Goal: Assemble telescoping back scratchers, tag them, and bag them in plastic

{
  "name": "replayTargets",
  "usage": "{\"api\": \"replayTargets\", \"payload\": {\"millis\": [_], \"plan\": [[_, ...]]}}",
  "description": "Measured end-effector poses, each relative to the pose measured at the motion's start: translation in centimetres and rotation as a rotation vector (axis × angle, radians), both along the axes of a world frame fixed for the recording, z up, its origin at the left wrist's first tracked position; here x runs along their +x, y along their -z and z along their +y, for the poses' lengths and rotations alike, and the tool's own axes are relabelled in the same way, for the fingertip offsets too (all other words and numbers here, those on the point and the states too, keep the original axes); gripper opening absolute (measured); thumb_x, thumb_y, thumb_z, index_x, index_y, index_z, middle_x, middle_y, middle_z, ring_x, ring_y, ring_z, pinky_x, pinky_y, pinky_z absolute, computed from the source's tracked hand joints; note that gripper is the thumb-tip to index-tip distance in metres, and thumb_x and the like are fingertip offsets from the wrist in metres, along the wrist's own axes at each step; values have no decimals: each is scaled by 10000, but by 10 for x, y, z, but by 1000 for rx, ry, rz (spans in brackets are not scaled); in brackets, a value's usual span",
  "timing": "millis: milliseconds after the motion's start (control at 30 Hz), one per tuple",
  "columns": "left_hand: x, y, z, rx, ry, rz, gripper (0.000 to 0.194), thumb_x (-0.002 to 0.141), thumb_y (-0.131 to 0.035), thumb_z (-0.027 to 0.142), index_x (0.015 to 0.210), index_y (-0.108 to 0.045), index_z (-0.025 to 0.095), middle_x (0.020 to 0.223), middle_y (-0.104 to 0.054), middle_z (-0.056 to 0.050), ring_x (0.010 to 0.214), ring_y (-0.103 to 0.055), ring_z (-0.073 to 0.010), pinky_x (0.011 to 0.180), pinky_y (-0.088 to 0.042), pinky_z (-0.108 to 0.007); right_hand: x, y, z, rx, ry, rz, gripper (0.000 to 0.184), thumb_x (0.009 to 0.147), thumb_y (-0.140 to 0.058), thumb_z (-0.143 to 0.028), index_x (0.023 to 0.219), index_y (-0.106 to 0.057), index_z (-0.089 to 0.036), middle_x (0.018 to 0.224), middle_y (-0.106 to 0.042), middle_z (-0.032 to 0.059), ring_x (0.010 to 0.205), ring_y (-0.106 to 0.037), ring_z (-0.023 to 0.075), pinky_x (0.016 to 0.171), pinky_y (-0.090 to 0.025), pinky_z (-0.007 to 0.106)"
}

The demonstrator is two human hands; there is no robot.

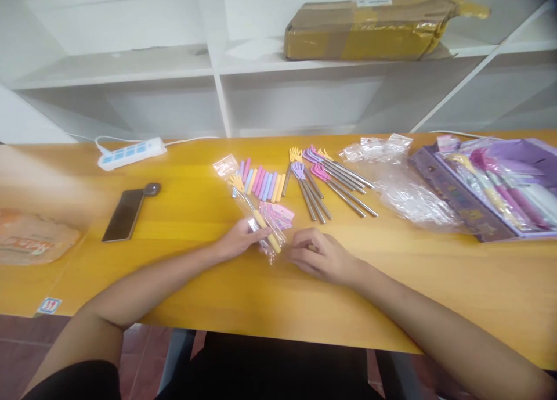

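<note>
My left hand is closed around a yellow back scratcher, which lies slantwise inside a clear plastic bag. Its claw-shaped head points away from me and its yellow handle towards me. Just right of the bag's near end is my right hand, its fingers curled together; whatever they hold, if anything, is hidden. Beyond the left hand lies a row of pastel handles in pink, blue, purple and yellow. Pink printed cards sit partly behind the bag. Metal back scratcher rods with yellow, purple and pink claw heads are grouped farther right.
Clear plastic bags are heaped beside a purple box of bagged back scratchers. On the left are a power strip, a phone, a small black object and an orange bag. A taped carton rests on the shelf.
</note>
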State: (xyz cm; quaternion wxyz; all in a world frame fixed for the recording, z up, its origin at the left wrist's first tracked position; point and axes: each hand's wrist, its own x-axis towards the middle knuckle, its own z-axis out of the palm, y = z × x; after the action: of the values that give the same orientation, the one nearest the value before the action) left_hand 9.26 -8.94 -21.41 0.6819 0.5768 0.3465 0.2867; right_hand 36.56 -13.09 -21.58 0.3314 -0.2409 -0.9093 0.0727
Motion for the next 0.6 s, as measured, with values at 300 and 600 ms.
{"api": "replayTargets", "payload": {"millis": [300,600], "plan": [[-1,-3,-7,44,186,77,522,925,-799,650,1036,-775,140,879,-789,-88,751,-722,-180,707,-575,-287,-14,-5,-5,-251,-1,224,44,1086,-647,-240,1098,-685,-221,1035,-680,77,932,-684,162,796,-586,290],[7,-10,-19,163,156,120,434,798,-954,498,972,-739,164,941,-751,-62,888,-696,-211,824,-547,-316,-22,-5,-6,-380,59,279,151,1106,-619,-297,998,-673,-207,836,-645,20,650,-562,101,595,-439,244]]}}
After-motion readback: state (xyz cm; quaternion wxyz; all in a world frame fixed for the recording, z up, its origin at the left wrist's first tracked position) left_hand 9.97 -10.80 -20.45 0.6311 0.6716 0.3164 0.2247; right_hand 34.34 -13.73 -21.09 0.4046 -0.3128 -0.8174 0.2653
